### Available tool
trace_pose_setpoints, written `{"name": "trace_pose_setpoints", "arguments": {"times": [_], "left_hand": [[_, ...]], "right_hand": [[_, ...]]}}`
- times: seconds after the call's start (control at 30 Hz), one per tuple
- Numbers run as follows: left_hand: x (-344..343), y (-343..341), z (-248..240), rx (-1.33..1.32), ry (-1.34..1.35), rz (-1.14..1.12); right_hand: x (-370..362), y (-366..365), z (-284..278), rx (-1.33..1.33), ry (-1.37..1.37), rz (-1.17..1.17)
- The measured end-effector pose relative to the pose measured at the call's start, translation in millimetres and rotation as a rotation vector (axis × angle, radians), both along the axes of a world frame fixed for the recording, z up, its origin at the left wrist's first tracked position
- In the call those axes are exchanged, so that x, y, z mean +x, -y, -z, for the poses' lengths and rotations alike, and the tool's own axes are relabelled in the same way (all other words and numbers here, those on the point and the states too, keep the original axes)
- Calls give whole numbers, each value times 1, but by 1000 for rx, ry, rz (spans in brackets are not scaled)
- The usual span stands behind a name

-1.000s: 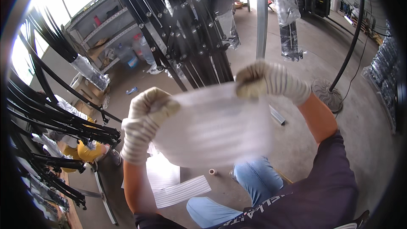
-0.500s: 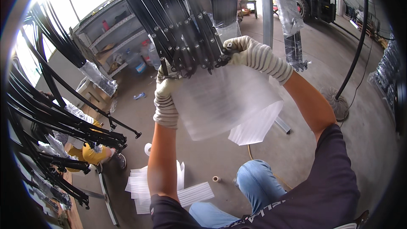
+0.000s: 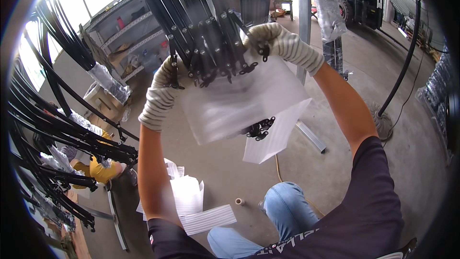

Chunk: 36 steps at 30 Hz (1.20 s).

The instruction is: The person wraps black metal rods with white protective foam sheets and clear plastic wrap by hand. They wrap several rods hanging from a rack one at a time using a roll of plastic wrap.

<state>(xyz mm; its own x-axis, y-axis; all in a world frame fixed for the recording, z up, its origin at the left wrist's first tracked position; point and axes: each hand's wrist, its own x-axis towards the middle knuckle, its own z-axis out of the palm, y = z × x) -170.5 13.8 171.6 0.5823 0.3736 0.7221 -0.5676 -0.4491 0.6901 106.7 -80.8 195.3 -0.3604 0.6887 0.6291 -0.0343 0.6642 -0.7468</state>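
A bunch of black metal rods [image 3: 211, 43] with bolted, jointed lower ends hangs before me. My left hand [image 3: 162, 88], in a striped knit glove, is closed around the outermost rod end on the bunch's left. On the other side my right hand [image 3: 282, 45], gloved alike, is closed at an outer rod that angles away from the rest; its fingertips are partly hidden. A translucent white foam sheet [image 3: 230, 115] hangs below and behind the rod ends, between my hands. More black jointed ends [image 3: 261, 128] show at its lower part.
More black rods [image 3: 62, 129] crowd the left, with a person in yellow trousers [image 3: 103, 170] behind them. White foam sheets [image 3: 208, 219] and a small cardboard tube [image 3: 240, 201] lie on the floor. A metal post [image 3: 304, 24], a fan stand [image 3: 407, 52] and a forklift [image 3: 359, 0] stand right.
My left hand has moved left and slightly up, drawing the outer rod end away from the bunch. My right hand has shifted up and left. Black ends now show low on the foam sheet.
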Motion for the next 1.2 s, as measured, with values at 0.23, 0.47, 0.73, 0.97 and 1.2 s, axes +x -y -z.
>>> {"name": "trace_pose_setpoints", "arguments": {"times": [0.23,0.47,0.73,0.97,1.2], "left_hand": [[-21,-21,-49,118,-93,-323],[-5,-1,-71,-120,-17,-404],[18,50,-73,-517,-294,88],[30,26,-54,-464,-224,-32],[10,65,-70,-531,-180,-23]], "right_hand": [[-12,-17,-41,-22,-8,121],[-19,-9,-66,-15,62,268],[-21,12,-42,-110,74,311],[-36,37,-20,-215,-209,-30],[-94,85,-49,507,103,1055]]}}
